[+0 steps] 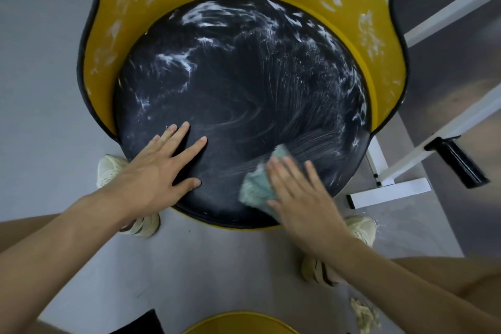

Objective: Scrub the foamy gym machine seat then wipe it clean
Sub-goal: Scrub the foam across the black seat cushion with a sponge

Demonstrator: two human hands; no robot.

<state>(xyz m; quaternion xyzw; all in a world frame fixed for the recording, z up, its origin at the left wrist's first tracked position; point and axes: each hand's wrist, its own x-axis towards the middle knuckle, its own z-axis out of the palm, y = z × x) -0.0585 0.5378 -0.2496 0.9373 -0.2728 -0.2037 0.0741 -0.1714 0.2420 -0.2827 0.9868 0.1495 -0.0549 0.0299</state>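
The black round seat pad [244, 106] fills the middle of the view, ringed from 9 through 12 to 3 o'clock by the yellow padded surround [355, 13], which also carries dabs of white foam. On the seat itself the foam is thickest [206, 19] along the rim from 11 to 3 o'clock. Toward the centre it is dragged out into thin, fanned streaks.

The left hand [160, 171] lies flat at about 8 o'clock on the seat, fingers spread and straight, holding nothing. It likely braces the seat and steadies the person leaning over it. The right hand [301, 192] is at about 5 o'clock, well apart from the left. Its fingers are straight and laid over a teal scrubbing cloth [257, 184], pressing it to the vinyl, not gripping it. A flat palm spreads pressure across the whole cloth, which suits scrubbing. The hand is blurred, and fine streaks fan away from the cloth toward 3 o'clock, so this looks like a mid-stroke sweep.

Judging by the foam left on the far rim and the surround, the scrubbing stage is only partly done, and the wipe-down has not yet begun.

Off the seat at 4 o'clock stand the machine's white frame [393, 190] and a black handle grip [461, 163]. A crumpled pale rag [363, 314] lies on the floor near 5 o'clock.
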